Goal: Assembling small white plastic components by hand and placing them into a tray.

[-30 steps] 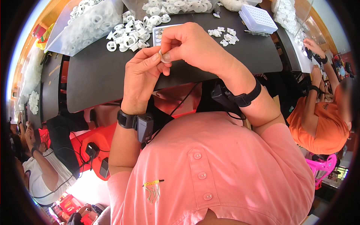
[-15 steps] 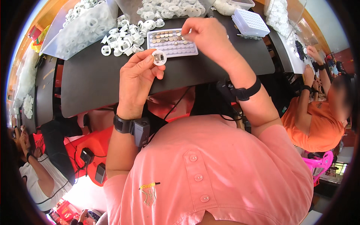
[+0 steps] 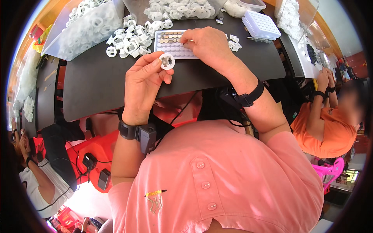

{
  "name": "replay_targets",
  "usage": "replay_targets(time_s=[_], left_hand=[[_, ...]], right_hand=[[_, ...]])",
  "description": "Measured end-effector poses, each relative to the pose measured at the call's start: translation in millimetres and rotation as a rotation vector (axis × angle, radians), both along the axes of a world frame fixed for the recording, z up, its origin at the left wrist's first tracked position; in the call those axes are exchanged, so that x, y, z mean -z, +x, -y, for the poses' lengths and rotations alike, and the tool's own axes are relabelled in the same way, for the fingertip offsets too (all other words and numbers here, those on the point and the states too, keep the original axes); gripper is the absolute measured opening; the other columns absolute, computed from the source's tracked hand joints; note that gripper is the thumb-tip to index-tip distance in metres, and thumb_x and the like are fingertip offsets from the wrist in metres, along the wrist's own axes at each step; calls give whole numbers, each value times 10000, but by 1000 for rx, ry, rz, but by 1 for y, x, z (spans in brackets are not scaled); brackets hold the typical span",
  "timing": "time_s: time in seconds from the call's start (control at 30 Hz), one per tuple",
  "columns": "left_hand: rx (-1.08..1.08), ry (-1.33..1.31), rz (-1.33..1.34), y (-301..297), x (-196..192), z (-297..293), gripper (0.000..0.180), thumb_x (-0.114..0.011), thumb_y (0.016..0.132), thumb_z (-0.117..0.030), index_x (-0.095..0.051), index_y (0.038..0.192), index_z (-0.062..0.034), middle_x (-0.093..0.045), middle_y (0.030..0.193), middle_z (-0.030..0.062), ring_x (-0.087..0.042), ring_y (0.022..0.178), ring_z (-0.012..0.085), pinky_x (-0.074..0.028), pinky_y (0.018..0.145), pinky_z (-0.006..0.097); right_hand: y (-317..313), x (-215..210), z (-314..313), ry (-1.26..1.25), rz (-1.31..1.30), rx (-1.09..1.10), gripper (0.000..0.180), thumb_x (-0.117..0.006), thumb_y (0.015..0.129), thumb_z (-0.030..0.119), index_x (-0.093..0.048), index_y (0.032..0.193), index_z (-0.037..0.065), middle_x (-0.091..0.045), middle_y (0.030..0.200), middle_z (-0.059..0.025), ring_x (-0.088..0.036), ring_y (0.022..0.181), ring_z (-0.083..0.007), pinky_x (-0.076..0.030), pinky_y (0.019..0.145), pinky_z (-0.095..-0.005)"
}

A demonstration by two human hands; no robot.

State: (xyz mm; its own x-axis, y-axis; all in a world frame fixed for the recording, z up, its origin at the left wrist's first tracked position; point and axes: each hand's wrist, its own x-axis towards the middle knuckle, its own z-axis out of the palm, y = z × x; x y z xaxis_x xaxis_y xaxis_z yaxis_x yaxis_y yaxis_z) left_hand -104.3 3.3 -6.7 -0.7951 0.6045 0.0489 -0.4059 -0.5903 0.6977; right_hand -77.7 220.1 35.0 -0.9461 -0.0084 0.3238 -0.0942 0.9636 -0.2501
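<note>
Small white plastic ring holder point(image 3: 167, 61), round with a metal insert at its centre: pinched at the rim by thumb and fingertips of the left hand point(image 3: 144, 83) above the dark table point(image 3: 97, 87). Probably light, stiff and slippery; best gripped by its edge. Right hand point(image 3: 210, 44) rests curled on the white grid tray point(image 3: 171, 46), fingertips seemingly picking a small disc. Loose white rings point(image 3: 128, 39) lie beside.

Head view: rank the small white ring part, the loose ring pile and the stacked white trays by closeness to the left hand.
1. White ring part: held in the left hand fingers.
2. Loose ring pile: just beyond, up left.
3. Stacked white trays: far right of table.
</note>
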Motion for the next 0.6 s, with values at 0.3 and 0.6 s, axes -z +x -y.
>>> replay_targets(time_s=[0.3, 0.6], left_hand=[[-17, -20, -9, 2, -2, 0, 237, -615, 961, -58, -627, 1157, 76, -688, 940, 173, -677, 766, 247, -525, 637, 323], [-12, -21, -12, 3, -3, -1, 236, -606, 969, -64, -625, 1158, 77, -684, 936, 175, -669, 764, 245, -521, 635, 322]], right_hand=[[1, 6, -1, 17, -29, -3, 127, -675, 824, 159, -758, 919, 153, -728, 839, -68, -683, 801, -303, -518, 704, -439], [1, 12, -4, 31, -133, -57, 161, -633, 761, 102, -760, 852, 139, -716, 781, -119, -697, 760, -323, -522, 647, -450]])
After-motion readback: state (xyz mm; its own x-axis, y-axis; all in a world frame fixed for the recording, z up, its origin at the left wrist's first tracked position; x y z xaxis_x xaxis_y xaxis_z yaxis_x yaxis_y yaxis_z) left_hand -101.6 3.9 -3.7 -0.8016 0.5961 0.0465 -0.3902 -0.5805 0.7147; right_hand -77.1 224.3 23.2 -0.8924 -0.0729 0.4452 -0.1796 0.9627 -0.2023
